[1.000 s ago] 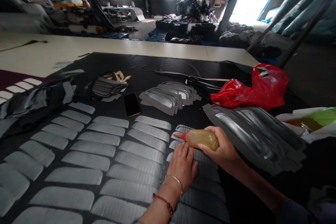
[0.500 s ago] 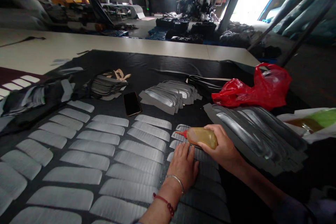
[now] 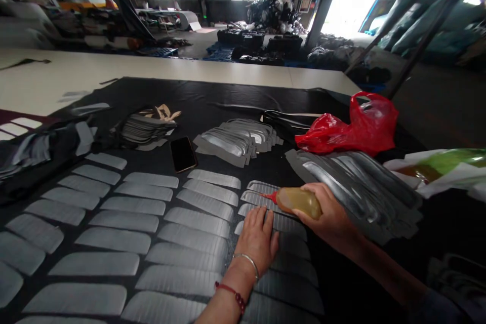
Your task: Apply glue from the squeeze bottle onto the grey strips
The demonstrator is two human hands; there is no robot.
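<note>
My right hand (image 3: 330,212) is wrapped around a squeeze bottle (image 3: 298,202) of yellowish-brown liquid, tipped nearly on its side. Its red nozzle points left, the tip at the upper edge of a grey, rounded-end strip (image 3: 251,197) near the top of the right-hand column. Just below, my left hand (image 3: 258,238) lies palm down across the strips of that column, fingers stretched out and holding nothing. A similar strip (image 3: 260,186) above the nozzle has a lighter line along its edge. Several more grey strips (image 3: 199,220) lie in columns to the left on black material (image 3: 235,96).
A phone (image 3: 183,154) lies beyond the strips. Stacked grey pieces (image 3: 237,139) and a larger stack (image 3: 353,187) lie farther back and right, near a red plastic bag (image 3: 353,126). A tied bundle (image 3: 146,126) sits at back left.
The bottle's nozzle has moved a little to the right along the strip's upper edge. My left hand stays on the strips. The whole view has shifted slightly.
</note>
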